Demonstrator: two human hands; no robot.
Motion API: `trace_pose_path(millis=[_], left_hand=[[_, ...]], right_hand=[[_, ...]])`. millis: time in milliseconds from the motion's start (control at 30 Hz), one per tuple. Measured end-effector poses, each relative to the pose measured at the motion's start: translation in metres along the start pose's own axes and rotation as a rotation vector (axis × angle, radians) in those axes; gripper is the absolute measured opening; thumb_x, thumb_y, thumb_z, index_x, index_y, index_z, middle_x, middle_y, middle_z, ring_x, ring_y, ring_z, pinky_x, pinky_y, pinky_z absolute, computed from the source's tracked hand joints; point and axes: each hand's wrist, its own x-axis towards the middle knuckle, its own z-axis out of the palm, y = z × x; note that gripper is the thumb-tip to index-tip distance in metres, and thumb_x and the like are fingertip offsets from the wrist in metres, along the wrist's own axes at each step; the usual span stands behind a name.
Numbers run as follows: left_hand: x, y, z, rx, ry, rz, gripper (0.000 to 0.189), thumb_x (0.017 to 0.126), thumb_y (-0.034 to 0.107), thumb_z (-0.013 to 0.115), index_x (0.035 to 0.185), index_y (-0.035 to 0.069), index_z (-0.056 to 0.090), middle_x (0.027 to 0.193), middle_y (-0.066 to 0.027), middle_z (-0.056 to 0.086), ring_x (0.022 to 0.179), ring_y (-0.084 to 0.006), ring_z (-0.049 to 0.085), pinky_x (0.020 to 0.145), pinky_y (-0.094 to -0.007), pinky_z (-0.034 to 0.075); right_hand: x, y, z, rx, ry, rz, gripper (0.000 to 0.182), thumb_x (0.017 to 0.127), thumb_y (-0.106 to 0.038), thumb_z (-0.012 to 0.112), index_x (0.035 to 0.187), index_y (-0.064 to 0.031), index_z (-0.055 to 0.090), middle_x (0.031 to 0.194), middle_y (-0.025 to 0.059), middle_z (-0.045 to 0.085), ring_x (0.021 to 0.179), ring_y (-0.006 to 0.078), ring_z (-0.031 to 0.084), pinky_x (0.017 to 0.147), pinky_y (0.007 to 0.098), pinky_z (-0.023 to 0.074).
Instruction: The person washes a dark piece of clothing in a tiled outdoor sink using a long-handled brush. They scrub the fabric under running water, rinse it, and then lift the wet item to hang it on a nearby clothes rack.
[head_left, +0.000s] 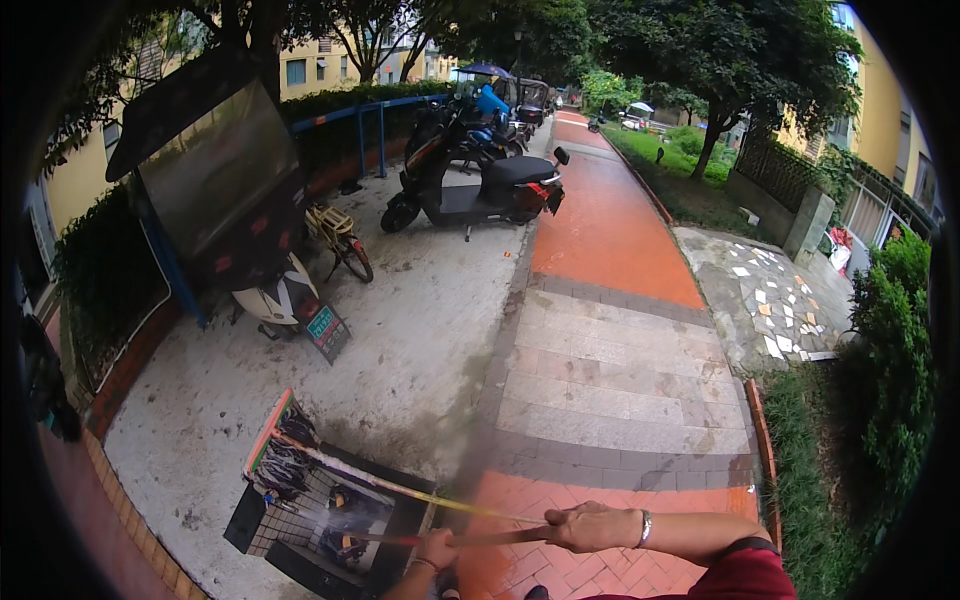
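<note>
My right hand (592, 526), with a silver bracelet at the wrist, is closed around the near ends of two long handles. One is a yellow and white mop handle (390, 486) running to a broad mop head (289, 450) with dark, stringy strands. The other is a brown handle (495, 537), which my left hand (436, 550) also grips lower down. Its far end reaches a dark, blurred object (345, 544) in a tiled basin (289, 517) with dark edges. Pale spray or blur lies over the basin's middle.
A black scooter (480, 187) and a small yellow bicycle (341, 240) stand ahead on the concrete. A covered scooter (281, 296) is at the left. The brick path (611, 247) runs ahead, edged by a red kerb (763, 450) and shrubs (896, 360) at the right.
</note>
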Motion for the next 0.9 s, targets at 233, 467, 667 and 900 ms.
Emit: trace_pose_path(millis=[233,467,667,900], left_hand=[[-0.001,0.026,-0.061,-0.040,-0.170,-0.065,0.020,0.069,0.029,0.063,0.068,0.009,0.060,0.072,-0.0157,0.062,0.073,-0.0371,0.060,0.064,-0.0459,0.048],[-0.021,0.019,-0.097,-0.073,0.056,0.036,0.023,0.070,0.030,0.062,0.064,0.008,0.056,0.068,-0.0146,0.061,0.071,-0.0373,0.059,0.062,-0.0476,0.047],[-0.004,-0.034,-0.097,-0.179,-0.055,-0.084,0.025,0.072,0.031,0.064,0.067,0.007,0.058,0.068,-0.0172,0.059,0.071,-0.0380,0.058,0.062,-0.0447,0.047],[-0.005,0.031,-0.222,-0.157,0.134,0.074,0.021,0.070,0.025,0.064,0.062,0.007,0.055,0.064,-0.0160,0.057,0.066,-0.0384,0.057,0.056,-0.0429,0.045]], right_hand=[[-0.004,-0.008,-0.011,0.342,0.470,-0.638,0.048,0.087,-0.003,0.047,0.135,-0.0071,0.041,0.117,0.0149,0.056,0.103,0.0253,0.056,0.092,0.0338,0.0418],[0.014,-0.073,-0.073,0.977,0.068,-0.465,0.041,0.097,-0.014,0.042,0.138,-0.0112,0.038,0.108,0.0078,0.060,0.087,0.0127,0.053,0.077,0.0263,0.0438],[0.079,-0.098,-0.078,1.102,0.286,-0.510,0.037,0.098,-0.015,0.041,0.134,-0.0088,0.043,0.113,0.0019,0.055,0.079,0.0071,0.050,0.065,0.0202,0.0406],[0.055,-0.113,-0.151,1.098,0.184,-0.767,0.029,0.097,-0.013,0.044,0.122,-0.0024,0.054,0.110,0.0056,0.060,0.095,0.0090,0.053,0.082,0.0219,0.0414]])
